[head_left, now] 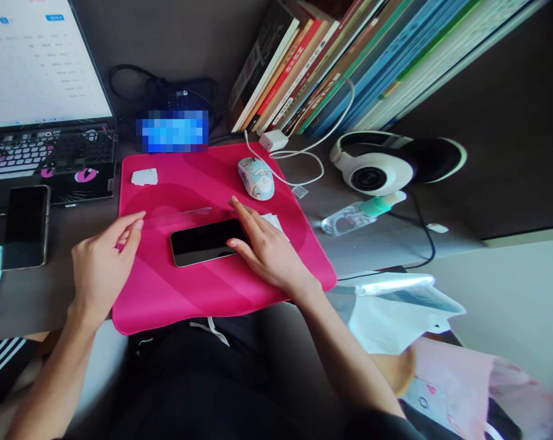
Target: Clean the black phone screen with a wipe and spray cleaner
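Observation:
A black-screened smartphone [203, 241] lies face up on a pink desk mat [198, 299]. Over its right end rests my right hand [269, 250], thumb on the screen and the other fingers reaching past the upper edge, holding it. My left hand [104, 256] is closed in a pinch at the left of the mat. From its fingertips a clear film [184, 214] stretches right, just above the phone; its outline is faint. A small white paper piece [271, 221] shows partly behind my right hand, and a white wipe [145, 176] lies at the mat's upper left.
A patterned mouse [256, 178] sits near the mat's upper right. Around it are a white charger [273, 140] with cable, headphones [372, 168], a spray bottle [356, 214] and upright books [303, 67]. Left are a laptop [47, 153] and a second phone [26, 226].

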A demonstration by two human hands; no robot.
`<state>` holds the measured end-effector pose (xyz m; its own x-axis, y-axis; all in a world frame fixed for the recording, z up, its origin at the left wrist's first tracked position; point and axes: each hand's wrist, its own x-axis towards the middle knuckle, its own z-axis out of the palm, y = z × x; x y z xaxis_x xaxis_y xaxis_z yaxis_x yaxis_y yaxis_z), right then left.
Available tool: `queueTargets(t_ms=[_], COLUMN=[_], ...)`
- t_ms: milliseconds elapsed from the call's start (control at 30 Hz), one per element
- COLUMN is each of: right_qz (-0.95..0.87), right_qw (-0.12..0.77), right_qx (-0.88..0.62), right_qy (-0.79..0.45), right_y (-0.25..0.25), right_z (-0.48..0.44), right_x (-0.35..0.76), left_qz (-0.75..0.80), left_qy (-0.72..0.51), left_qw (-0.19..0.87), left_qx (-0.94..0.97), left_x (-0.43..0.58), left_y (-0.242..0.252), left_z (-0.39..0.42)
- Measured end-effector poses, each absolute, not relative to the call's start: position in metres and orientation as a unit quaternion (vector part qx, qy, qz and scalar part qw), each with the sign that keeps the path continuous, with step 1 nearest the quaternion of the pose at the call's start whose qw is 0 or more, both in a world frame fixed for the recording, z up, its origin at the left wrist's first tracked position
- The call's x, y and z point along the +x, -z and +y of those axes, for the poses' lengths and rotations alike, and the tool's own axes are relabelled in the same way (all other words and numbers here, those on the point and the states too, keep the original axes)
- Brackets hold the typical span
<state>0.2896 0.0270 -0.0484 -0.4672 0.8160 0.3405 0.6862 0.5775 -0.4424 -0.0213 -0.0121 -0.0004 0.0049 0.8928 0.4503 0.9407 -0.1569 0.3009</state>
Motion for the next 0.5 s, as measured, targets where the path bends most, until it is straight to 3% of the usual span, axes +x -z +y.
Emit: queueTargets(t_ms=[233, 500], right_qz=[-0.853, -0.857], right_qw=[0.261, 0.254], right_qx=[-0.439, -0.440], right_qy=[-0.106, -0.091], right_y=[0.048, 0.050], right_z=[0.028, 0.028], right_x=[0.289, 0.289], left_qz=[-0.701, -0.658], left_qy=[0.253, 0.257], left_qw=[-0.005, -0.001], left_qx=[-0.667, -0.708], left_x=[-0.031, -0.031], left_y=[-0.001, 0.011], left_z=[-0.003, 0.003])
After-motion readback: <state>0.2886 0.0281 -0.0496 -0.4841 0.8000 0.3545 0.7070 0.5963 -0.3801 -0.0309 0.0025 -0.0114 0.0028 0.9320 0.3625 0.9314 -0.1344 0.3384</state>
